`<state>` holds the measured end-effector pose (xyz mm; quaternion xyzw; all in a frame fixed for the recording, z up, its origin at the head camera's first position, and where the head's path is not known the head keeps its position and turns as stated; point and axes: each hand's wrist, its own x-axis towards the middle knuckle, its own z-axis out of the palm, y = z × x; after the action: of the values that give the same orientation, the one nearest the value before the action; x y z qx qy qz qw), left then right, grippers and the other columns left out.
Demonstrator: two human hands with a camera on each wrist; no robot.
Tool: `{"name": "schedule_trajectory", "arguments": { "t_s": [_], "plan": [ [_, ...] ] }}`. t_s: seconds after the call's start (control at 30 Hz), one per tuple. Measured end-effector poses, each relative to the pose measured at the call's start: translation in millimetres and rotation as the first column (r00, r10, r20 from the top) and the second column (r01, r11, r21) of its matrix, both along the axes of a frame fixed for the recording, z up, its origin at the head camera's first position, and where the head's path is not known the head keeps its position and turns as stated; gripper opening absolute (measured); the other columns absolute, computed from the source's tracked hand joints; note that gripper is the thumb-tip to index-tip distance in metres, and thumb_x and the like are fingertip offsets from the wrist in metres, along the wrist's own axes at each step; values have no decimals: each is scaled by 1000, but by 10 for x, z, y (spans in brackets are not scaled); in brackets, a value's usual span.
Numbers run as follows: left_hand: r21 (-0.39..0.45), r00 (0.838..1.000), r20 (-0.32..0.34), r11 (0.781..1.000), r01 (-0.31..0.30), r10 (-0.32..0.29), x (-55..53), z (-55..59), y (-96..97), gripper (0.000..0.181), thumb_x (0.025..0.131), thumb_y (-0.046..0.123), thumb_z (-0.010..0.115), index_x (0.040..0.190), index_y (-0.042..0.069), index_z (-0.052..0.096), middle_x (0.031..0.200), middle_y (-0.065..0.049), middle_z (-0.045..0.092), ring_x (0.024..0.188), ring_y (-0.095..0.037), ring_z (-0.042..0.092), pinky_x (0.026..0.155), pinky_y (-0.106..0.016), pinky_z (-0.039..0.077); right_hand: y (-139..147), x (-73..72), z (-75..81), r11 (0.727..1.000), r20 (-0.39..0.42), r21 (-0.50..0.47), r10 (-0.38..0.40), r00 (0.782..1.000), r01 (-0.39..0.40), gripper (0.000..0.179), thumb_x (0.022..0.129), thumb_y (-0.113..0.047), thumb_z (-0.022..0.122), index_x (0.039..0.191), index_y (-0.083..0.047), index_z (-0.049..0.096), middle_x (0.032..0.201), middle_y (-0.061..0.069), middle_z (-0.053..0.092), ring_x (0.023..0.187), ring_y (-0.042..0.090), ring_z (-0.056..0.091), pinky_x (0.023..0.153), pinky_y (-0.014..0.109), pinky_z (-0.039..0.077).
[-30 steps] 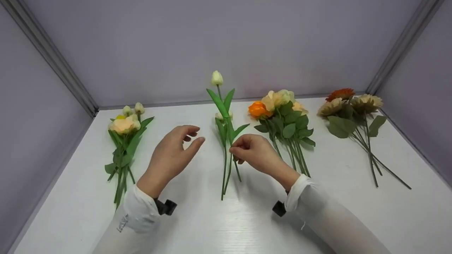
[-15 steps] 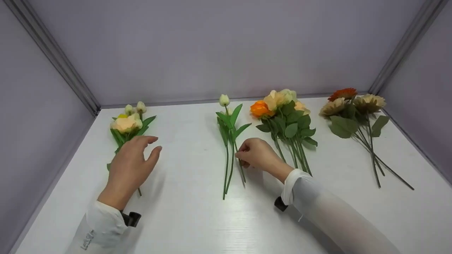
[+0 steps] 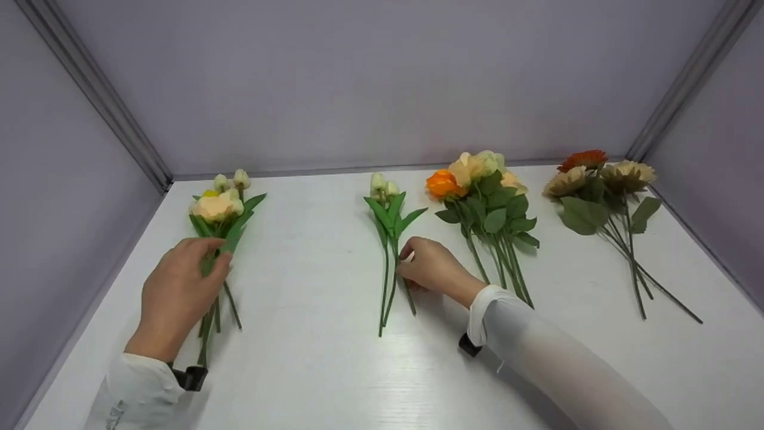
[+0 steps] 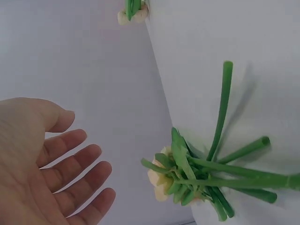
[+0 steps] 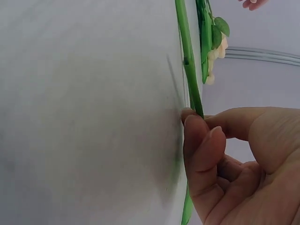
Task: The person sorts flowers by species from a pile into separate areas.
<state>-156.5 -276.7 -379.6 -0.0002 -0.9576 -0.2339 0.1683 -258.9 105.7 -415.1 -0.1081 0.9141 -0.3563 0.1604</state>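
Note:
My right hand (image 3: 439,269) is low over the table at the middle group of artificial white tulips (image 3: 391,215). Its thumb and fingers pinch a green tulip stem (image 5: 190,70), as the right wrist view shows. The tulip heads lie together toward the back wall, their stems pointing to me. On the left, my left hand (image 3: 182,292) hovers over a mixed bunch with a peach flower (image 3: 216,206), white tulip buds and a bit of yellow. Its fingers are loosely bent with nothing in them, apart from the bunch's stems (image 4: 243,178) in the left wrist view.
Right of the tulips lies a bunch of orange and cream flowers (image 3: 471,176) with leafy stems. Farther right are several rust and beige flowers (image 3: 597,176) with crossed stems. Grey panels (image 3: 382,83) enclose the white table (image 3: 310,370) at the back and sides.
My left hand has moved left from beside the tulips to above the left bunch. The tulip in my right hand has come down and toward me, its head now beside the other white tulips.

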Motion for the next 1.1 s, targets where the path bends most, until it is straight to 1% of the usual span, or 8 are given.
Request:
{"name": "schedule_trajectory", "arguments": {
  "t_s": [0.1, 0.2, 0.47, 0.6, 0.73, 0.87, 1.0, 1.1],
  "plan": [
    [12, 999, 34, 1000, -19, 18, 12, -6, -91, 41, 106, 34, 56, 133, 4, 65, 130, -20, 61, 117, -42, 57, 84, -59, 49, -6, 4, -4, 1000, -7, 31, 3, 1000, -3, 28, 94, -16, 69, 118, -7, 59, 75, 6, 68, 59, 18, 62, 56, 31, 49],
    [13, 998, 56, 999, -38, 37, 27, -10, -161, 41, 106, 35, 56, 131, 4, 66, 125, -19, 63, 111, -40, 60, 76, -55, 51, -2, 8, -4, 999, -9, 43, 8, 1000, -8, 32, 94, -17, 70, 122, -7, 58, 78, 6, 68, 60, 18, 61, 56, 31, 48],
    [1, 989, 119, 996, -94, 93, 40, -37, -260, 35, 104, 31, 57, 126, 7, 69, 113, -12, 67, 95, -31, 64, 63, -38, 48, 17, 21, -23, 1000, 13, 0, 22, 1000, -22, 34, 96, -20, 71, 124, -7, 56, 78, 6, 68, 59, 17, 60, 54, 30, 47],
    [-9, 979, 173, 994, -110, 109, 27, -63, -287, 35, 104, 32, 56, 125, 7, 69, 113, -12, 67, 85, -27, 64, 60, -35, 46, 41, 29, -9, 1000, 19, -14, 27, 999, -27, 34, 98, -26, 69, 125, -8, 56, 78, 6, 69, 59, 18, 61, 54, 31, 48],
    [-20, 957, 267, 994, -112, 113, -13, -80, -335, 37, 104, 34, 54, 125, 6, 68, 115, -15, 68, 80, -26, 63, 60, -37, 46, 63, 17, 55, 1000, -43, -18, 9, 999, -9, 33, 100, -31, 67, 124, -11, 57, 86, 5, 68, 68, 20, 62, 62, 34, 51],
    [-32, 921, 371, 992, -119, 122, -49, -121, -414, 42, 103, 37, 55, 124, 3, 67, 116, -17, 69, 83, -27, 64, 62, -40, 48, 33, 8, 147, 998, -135, -55, 7, 991, -15, 31, 100, -33, 67, 124, -14, 60, 95, 4, 64, 77, 21, 61, 68, 36, 51],
    [-33, 887, 445, 992, -124, 125, -78, -182, -467, 45, 102, 39, 56, 121, 0, 66, 111, -18, 71, 81, -27, 64, 61, -41, 48, -98, 87, 237, 993, -215, -77, 74, 974, -92, 28, 101, -33, 66, 124, -16, 64, 96, -1, 64, 79, 20, 60, 67, 35, 52],
    [-31, 878, 461, 991, -129, 128, -95, -209, -475, 44, 102, 37, 57, 120, -2, 66, 110, -18, 71, 79, -26, 64, 61, -40, 48, -263, 197, 287, 982, -276, -51, 161, 947, -182, 24, 101, -32, 66, 120, -17, 67, 95, -6, 64, 83, 15, 60, 71, 33, 53]
  ]
}}
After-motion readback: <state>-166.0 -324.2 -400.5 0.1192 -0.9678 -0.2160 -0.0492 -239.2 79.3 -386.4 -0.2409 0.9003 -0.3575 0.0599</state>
